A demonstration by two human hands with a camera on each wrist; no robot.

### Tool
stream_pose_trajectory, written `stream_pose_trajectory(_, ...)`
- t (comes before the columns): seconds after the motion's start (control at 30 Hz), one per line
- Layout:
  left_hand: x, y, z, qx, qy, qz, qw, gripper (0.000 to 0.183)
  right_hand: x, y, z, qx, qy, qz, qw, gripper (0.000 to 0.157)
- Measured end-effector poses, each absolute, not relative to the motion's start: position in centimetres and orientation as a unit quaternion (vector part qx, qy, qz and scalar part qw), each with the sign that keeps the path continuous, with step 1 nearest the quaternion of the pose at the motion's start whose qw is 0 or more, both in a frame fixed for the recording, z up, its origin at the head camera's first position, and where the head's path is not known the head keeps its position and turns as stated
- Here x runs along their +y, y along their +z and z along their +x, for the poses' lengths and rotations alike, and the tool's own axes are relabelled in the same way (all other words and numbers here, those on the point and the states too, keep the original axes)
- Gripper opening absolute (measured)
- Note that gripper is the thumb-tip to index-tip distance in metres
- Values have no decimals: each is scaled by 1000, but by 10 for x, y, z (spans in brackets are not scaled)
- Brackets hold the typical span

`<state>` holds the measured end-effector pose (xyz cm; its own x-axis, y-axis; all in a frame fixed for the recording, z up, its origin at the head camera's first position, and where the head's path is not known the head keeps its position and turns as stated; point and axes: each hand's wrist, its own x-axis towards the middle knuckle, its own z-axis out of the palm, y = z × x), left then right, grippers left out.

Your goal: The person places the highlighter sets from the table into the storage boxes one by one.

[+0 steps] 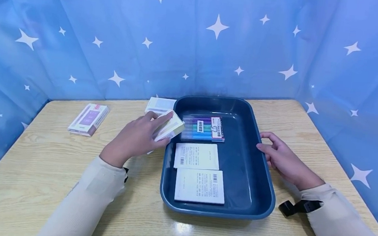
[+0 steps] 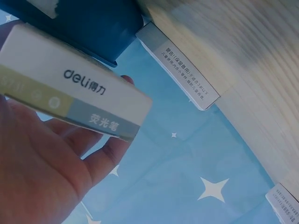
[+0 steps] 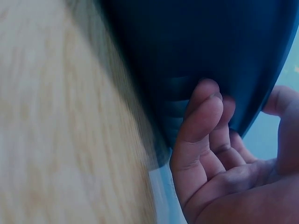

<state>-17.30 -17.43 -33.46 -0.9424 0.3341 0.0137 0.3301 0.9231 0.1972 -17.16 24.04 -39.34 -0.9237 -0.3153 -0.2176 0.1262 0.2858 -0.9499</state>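
Observation:
My left hand [image 1: 138, 138] grips a small white deli highlighter box [image 2: 88, 88] between thumb and fingers, tilted just over the left rim of a dark blue tray [image 1: 250, 169]. The right hand [image 1: 282, 161] holds the tray's right rim, its thumb at the edge and its fingers against the outer wall, seen close in the right wrist view. Inside the tray lie a clear pack of coloured pens [image 1: 205, 129] and, nearer me, two flat white boxes, one [image 1: 197, 155] behind the other [image 1: 200, 186].
Behind the held box, another white box [image 1: 160, 104] stands beside the tray's far left corner. A white box with a purple panel [image 1: 89, 119] lies at the table's left. The wooden table [image 1: 50, 173] ends at a blue star-patterned curtain [image 1: 170, 29].

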Motion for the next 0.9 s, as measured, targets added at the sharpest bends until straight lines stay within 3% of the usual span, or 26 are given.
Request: stream_pose_trajectory(0.9, -167, -334, -169, 973, 91, 211, 14, 77, 243, -397, -173, 780, -593, -64, 190, 32)
